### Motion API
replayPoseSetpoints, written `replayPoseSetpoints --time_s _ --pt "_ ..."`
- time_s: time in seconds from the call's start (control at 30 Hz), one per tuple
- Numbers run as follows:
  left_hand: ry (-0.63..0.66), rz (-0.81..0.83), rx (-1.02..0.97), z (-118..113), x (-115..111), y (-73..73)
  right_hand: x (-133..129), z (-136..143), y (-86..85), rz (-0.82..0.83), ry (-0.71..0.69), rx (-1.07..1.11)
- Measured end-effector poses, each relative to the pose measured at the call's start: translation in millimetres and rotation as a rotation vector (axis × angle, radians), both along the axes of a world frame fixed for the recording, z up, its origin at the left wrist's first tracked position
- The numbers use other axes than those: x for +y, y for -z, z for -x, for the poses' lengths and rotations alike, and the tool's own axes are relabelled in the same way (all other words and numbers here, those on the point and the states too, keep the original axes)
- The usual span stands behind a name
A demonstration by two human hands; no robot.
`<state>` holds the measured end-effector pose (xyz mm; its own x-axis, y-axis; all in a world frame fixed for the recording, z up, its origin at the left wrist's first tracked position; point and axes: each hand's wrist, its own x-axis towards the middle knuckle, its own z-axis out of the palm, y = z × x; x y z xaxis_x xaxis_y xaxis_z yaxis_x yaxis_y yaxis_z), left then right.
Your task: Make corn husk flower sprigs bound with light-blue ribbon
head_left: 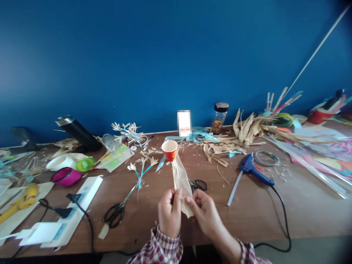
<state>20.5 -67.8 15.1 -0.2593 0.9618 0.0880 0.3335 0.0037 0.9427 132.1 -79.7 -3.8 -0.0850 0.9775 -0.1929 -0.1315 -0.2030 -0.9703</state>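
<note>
A pale, dried corn husk stretches between my two hands near the front of the table. My left hand pinches its left edge between thumb and fingers. On the opposite edge, my right hand grips it the same way. The husk's narrow far end reaches toward a red paper cup; whether they touch I cannot tell. Black-handled scissors lie partly hidden behind the husk and my right hand. To the left are a second pair of scissors and small husk flowers with blue stems.
A blue glue gun with its cord lies at right, beside a wire coil. Dried husks and a lidded jar stand behind. On the left are a power strip, a yellow glue gun and a tilted black flask.
</note>
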Motion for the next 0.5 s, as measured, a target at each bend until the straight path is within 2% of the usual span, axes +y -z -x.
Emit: replayPoseSetpoints --time_s 0.1,0.2,0.3,0.4,0.5 --pt "0.035 0.066 -0.106 -2 0 2.0 1 -5 2.4 -0.024 0.03 -0.027" --pt "0.218 0.189 -0.223 -3 -3 0.5 3 -12 -1.2 -0.104 0.054 -0.152" --pt "0.36 0.244 -0.232 -3 -8 -1.9 6 -17 -7.5 -0.22 0.088 -0.305" --pt "0.348 0.292 -0.27 -5 -13 -1.7 7 -18 -11.5 -0.248 0.119 -0.382" --pt "0.345 0.323 -0.323 -6 -18 0.1 8 -18 -11.0 -0.171 0.116 -0.301"
